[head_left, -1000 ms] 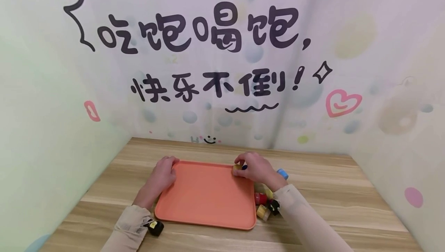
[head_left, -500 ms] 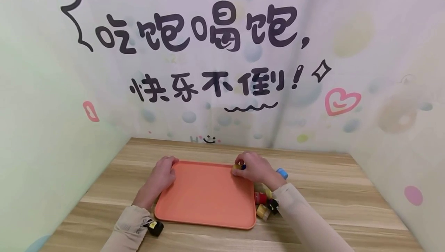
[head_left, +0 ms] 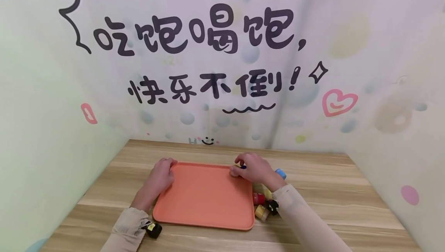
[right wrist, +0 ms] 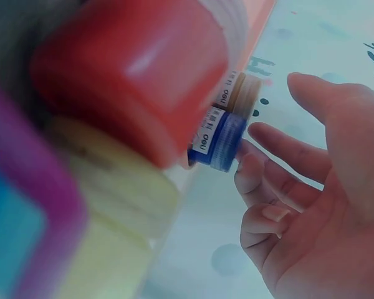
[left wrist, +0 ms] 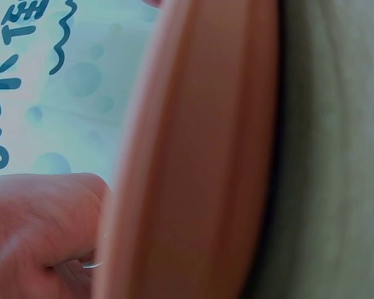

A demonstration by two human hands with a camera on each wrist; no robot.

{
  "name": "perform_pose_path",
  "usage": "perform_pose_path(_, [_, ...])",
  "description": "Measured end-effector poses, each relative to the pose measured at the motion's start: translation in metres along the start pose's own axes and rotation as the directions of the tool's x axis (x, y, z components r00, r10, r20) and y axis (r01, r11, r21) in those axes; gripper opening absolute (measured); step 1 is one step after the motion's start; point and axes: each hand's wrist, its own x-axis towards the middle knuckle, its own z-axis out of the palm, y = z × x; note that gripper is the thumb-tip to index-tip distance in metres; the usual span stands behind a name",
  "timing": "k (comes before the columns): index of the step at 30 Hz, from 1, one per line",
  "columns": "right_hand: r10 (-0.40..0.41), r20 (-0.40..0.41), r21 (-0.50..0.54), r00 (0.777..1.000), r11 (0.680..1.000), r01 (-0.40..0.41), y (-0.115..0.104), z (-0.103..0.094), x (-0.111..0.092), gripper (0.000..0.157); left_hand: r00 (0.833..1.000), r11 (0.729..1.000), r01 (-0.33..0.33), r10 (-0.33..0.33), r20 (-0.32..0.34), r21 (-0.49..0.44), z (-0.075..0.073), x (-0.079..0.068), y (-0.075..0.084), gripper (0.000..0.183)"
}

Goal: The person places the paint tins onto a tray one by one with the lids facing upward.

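Observation:
An orange tray (head_left: 205, 196) lies flat on the table. My left hand (head_left: 160, 176) grips its far left corner, the thumb over the rim; in the left wrist view the tray's rim (left wrist: 199, 149) hides most of the fingers. My right hand (head_left: 255, 169) is at the far right corner. There an ochre paint jar (right wrist: 245, 93) and a blue paint jar (right wrist: 221, 140) stand upright side by side, lids up. In the right wrist view its fingers are loosely bent, one fingertip right at the blue lid, and the thumb stands apart from the ochre jar.
Right of the tray lie a red jar (head_left: 259, 198), another ochre jar (head_left: 262, 213), a black jar (head_left: 272, 206) and a pale yellow jar (right wrist: 112, 187). A blue-capped jar (head_left: 280, 173) is farther back. Another black jar (head_left: 153, 229) lies by the left sleeve.
My right thumb has shifted slightly and covers more of the ochre jar in the head view. The head view has tilted a little; my left hand stays on the tray corner.

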Motion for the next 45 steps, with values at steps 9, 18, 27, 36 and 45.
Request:
perform_pose_path(9, [-0.019,-0.034,-0.021,0.999,1.000,0.018,0.000,-0.009,-0.003,0.029,1.000,1.000,0.014,-0.014,0.001,-0.003,0.001,-0.002,-0.004,0.038])
perform_pose_path(18, [-0.030,-0.040,0.022,0.999,0.999,0.031,0.005,-0.030,-0.015,0.026,1.000,1.000,0.016,-0.016,0.006,-0.006,0.003,0.000,-0.005,0.039])
perform_pose_path(27, [-0.012,-0.048,0.046,0.999,0.999,0.015,0.023,-0.049,-0.028,0.026,1.000,1.000,-0.001,0.001,-0.006,-0.004,0.003,0.000,-0.004,0.038])
perform_pose_path(36, [-0.008,-0.059,0.065,0.998,0.998,0.012,0.045,-0.061,-0.038,0.025,1.000,1.000,-0.005,0.005,-0.014,-0.004,0.003,-0.001,-0.002,0.038])
perform_pose_path(45, [0.047,-0.023,0.054,0.999,0.997,-0.046,0.064,-0.062,-0.046,0.026,1.000,1.000,0.012,-0.012,-0.005,0.000,0.003,-0.003,0.001,0.039])
